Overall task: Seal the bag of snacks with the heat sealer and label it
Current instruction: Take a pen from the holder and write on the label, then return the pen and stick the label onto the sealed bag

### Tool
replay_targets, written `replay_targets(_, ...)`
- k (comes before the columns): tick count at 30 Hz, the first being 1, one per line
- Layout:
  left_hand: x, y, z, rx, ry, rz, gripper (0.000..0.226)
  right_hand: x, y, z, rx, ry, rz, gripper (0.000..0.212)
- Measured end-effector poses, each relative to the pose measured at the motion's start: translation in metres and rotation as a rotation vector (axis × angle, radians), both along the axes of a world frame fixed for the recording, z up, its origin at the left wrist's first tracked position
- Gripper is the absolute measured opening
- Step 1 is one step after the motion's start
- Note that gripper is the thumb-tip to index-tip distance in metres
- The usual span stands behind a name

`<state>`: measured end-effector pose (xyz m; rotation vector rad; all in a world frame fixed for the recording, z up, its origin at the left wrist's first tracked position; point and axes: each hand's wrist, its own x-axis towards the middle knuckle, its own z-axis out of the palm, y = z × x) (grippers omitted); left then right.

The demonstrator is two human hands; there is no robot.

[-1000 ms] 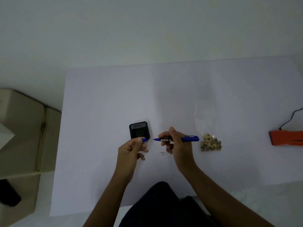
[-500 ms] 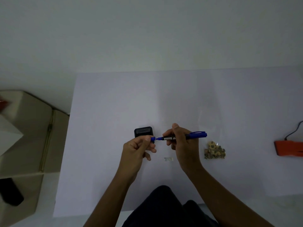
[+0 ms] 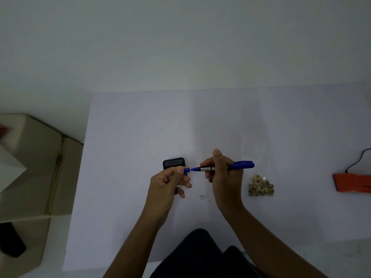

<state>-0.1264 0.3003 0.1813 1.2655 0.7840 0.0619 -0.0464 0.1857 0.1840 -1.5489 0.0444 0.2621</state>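
My right hand (image 3: 222,177) grips a blue marker (image 3: 236,165) held level above the table, tip pointing left. My left hand (image 3: 168,183) pinches the small blue cap (image 3: 186,170), which sits just off the marker's tip. A small white label (image 3: 205,197) with printed lines lies on the table between my hands. The clear bag of snacks (image 3: 260,186) lies to the right of my right hand, its upper part barely visible. The orange heat sealer (image 3: 353,182) with a black cord rests at the far right edge.
A small black box (image 3: 173,162) sits just behind my left hand. The white table (image 3: 140,127) ends at its left edge, where beige cardboard boxes (image 3: 34,169) stand on the floor. My dark-clothed knees (image 3: 200,255) are at the near edge.
The cap came close to the marker tip half a second ago and now sits slightly apart from it. The label, earlier partly hidden by my right hand, now lies in plain sight.
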Motion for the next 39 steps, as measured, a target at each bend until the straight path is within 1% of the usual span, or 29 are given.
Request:
replay_targets(5, 0.001, 0.0, 0.002, 0.036, -0.028, -0.035, 0.021, -0.005, 0.007, -0.003, -0.015, -0.022, 0.035, 0.041)
replay_targets(8, 0.002, 0.001, 0.004, 0.071, -0.048, -0.052, 0.025, -0.007, 0.014, -0.005, 0.009, -0.005, 0.03, 0.043)
replay_targets(13, 0.008, 0.012, 0.009, 0.217, -0.108, -0.097, 0.031, -0.003, 0.028, -0.002, 0.064, -0.006, 0.019, 0.044)
replay_targets(16, 0.012, 0.025, 0.011, 0.264, -0.123, -0.125, 0.029, 0.003, 0.036, -0.005, 0.086, -0.015, 0.093, 0.043)
replay_targets(18, 0.013, 0.038, 0.01, 0.313, -0.111, -0.125, 0.026, 0.006, 0.041, -0.01, 0.112, -0.016, 0.161, 0.05)
replay_targets(20, 0.014, 0.056, 0.008, 0.437, -0.081, -0.08, 0.023, 0.01, 0.043, -0.023, 0.155, 0.009, 0.161, 0.053)
replay_targets(21, 0.013, 0.067, 0.005, 0.535, -0.059, -0.067, 0.022, 0.012, 0.043, -0.033, 0.131, 0.016, 0.138, 0.053)
replay_targets(24, 0.009, 0.095, -0.009, 0.858, 0.042, -0.132, 0.023, 0.018, 0.038, -0.07, -0.112, 0.003, 0.082, 0.047)
replay_targets(26, 0.006, 0.104, -0.03, 0.947, 0.137, -0.202, 0.025, 0.019, 0.033, -0.094, -0.302, -0.015, 0.103, 0.037)
replay_targets(28, 0.006, 0.105, -0.054, 0.966, 0.213, -0.245, 0.027, 0.018, 0.03, -0.114, -0.438, 0.005, 0.181, 0.023)
replay_targets(30, 0.007, 0.101, -0.077, 0.962, 0.281, -0.3, 0.028, 0.013, 0.028, -0.132, -0.509, 0.063, 0.247, 0.017)
replay_targets(32, 0.011, 0.093, -0.094, 0.937, 0.355, -0.35, 0.029, 0.007, 0.03, -0.147, -0.541, 0.101, 0.28, 0.018)
replay_targets(35, 0.019, 0.08, -0.11, 0.879, 0.436, -0.396, 0.031, -0.003, 0.034, -0.158, -0.554, 0.096, 0.312, 0.016)
replay_targets(37, 0.023, 0.075, -0.119, 0.803, 0.449, -0.373, 0.033, -0.005, 0.039, -0.16, -0.558, 0.072, 0.308, 0.01)
replay_targets(39, 0.029, 0.072, -0.127, 0.704, 0.432, -0.295, 0.031, -0.003, 0.044, -0.163, -0.554, 0.051, 0.289, 0.008)
